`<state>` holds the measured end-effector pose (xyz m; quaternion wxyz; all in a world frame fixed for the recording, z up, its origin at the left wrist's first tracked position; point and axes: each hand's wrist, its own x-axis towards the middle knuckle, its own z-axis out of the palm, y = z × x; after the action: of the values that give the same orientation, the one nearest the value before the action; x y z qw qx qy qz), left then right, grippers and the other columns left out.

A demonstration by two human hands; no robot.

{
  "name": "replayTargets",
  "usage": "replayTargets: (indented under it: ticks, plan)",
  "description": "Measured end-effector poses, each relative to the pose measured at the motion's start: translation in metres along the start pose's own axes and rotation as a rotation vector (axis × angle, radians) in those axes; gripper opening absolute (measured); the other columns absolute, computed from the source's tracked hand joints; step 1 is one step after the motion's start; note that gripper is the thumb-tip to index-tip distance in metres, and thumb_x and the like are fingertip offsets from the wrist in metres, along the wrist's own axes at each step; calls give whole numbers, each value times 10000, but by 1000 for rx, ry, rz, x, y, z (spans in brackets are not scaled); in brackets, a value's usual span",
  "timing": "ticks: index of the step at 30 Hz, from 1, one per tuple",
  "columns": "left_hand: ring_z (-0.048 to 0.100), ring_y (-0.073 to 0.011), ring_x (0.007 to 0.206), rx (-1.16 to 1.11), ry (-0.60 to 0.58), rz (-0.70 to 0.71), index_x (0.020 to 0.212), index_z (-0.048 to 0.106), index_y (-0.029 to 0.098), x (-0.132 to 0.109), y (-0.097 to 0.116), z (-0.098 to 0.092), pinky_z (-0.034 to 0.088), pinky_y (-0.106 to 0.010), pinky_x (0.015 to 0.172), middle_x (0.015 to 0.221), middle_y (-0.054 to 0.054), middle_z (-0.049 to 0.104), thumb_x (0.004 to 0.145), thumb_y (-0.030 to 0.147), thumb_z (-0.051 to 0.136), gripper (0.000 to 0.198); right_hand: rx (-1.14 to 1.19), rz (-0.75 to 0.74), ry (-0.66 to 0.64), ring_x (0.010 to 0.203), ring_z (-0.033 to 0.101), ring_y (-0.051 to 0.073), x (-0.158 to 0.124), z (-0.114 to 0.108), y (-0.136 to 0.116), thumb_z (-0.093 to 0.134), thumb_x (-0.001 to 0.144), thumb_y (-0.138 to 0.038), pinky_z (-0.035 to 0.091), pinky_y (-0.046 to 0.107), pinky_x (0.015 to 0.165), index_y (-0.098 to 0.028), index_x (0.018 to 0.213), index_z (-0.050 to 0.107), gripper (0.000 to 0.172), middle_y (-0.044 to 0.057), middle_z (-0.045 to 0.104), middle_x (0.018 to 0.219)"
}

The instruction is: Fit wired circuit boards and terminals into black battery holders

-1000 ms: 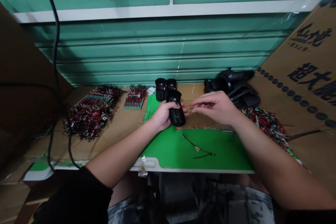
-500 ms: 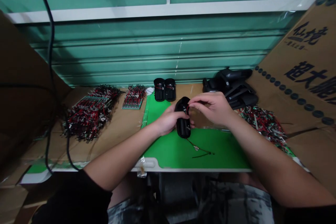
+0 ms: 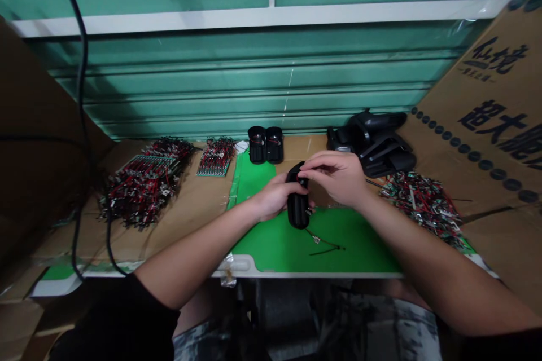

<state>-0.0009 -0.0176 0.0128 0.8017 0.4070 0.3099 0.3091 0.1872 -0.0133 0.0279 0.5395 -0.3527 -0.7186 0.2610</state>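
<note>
My left hand [image 3: 273, 197] is wrapped round a black plastic housing [image 3: 297, 210], held upright over the green mat [image 3: 279, 242]. My right hand [image 3: 334, 177] is pinched at the housing's top opening, its fingertips on a thin red wire there. Whether the wire end is inside the housing is hidden by my fingers. A loose thin wire piece [image 3: 324, 242] lies on the mat just below the housing.
Two more black housings [image 3: 266, 144] stand at the back of the mat. A pile of black parts [image 3: 375, 138] lies back right. Heaps of red and black wired boards lie left [image 3: 144, 180], centre left [image 3: 217, 156] and right [image 3: 421, 203]. A black cable [image 3: 78, 124] hangs left. A cardboard box [image 3: 491, 118] stands right.
My right hand moved from holding a wire out to the side to pinching at the housing's top. The housing shifted slightly right and toward me in my left hand.
</note>
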Motion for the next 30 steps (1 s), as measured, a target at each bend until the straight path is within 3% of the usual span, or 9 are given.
replayTargets:
  ticks: [4, 7, 12, 17, 24, 30]
  plan:
    - [769, -281, 716, -10, 6, -9, 1097, 602, 159, -1, 1, -2, 643, -470, 761, 794, -70, 740, 744, 229, 768, 396, -125, -86, 34, 717, 727, 187, 4, -5, 1, 911, 871, -338, 582, 307, 632, -244, 853, 867, 106, 40, 810, 839]
    - [775, -304, 771, -13, -80, -65, 1052, 655, 127, -1, 2, -7, 625, -471, 808, 835, -131, 769, 793, 353, 725, 351, -172, -114, 16, 681, 722, 179, 4, -8, 2, 911, 878, -323, 562, 297, 604, -239, 849, 861, 102, 32, 814, 815]
    - [774, -339, 812, -62, -211, -108, 1027, 711, 97, 1, 1, -16, 616, -488, 827, 857, -175, 782, 854, 574, 601, 520, -228, -237, -6, 715, 758, 184, 4, -9, 1, 859, 934, -292, 603, 305, 657, -245, 866, 864, 83, 32, 831, 845]
    - [769, -335, 805, -94, -223, -115, 1046, 712, 111, 3, 1, -20, 618, -490, 823, 861, -154, 780, 871, 581, 564, 523, -266, -312, -38, 823, 796, 200, 3, -9, -3, 797, 980, -241, 641, 322, 780, -236, 936, 859, 76, 45, 845, 922]
    - [765, -342, 812, -90, -200, -114, 1130, 704, 97, 2, 0, -21, 617, -504, 825, 933, -166, 790, 857, 555, 573, 549, -339, -239, 55, 624, 740, 165, -2, -5, 3, 839, 954, -290, 590, 278, 608, -232, 925, 828, 66, 9, 820, 796]
    - [762, -331, 801, -123, -192, -79, 1205, 681, 107, 2, 1, -20, 631, -509, 792, 970, -152, 786, 858, 496, 586, 530, -383, -394, 31, 828, 767, 197, -1, -6, 0, 748, 1009, -224, 630, 324, 770, -223, 968, 833, 94, 72, 802, 961]
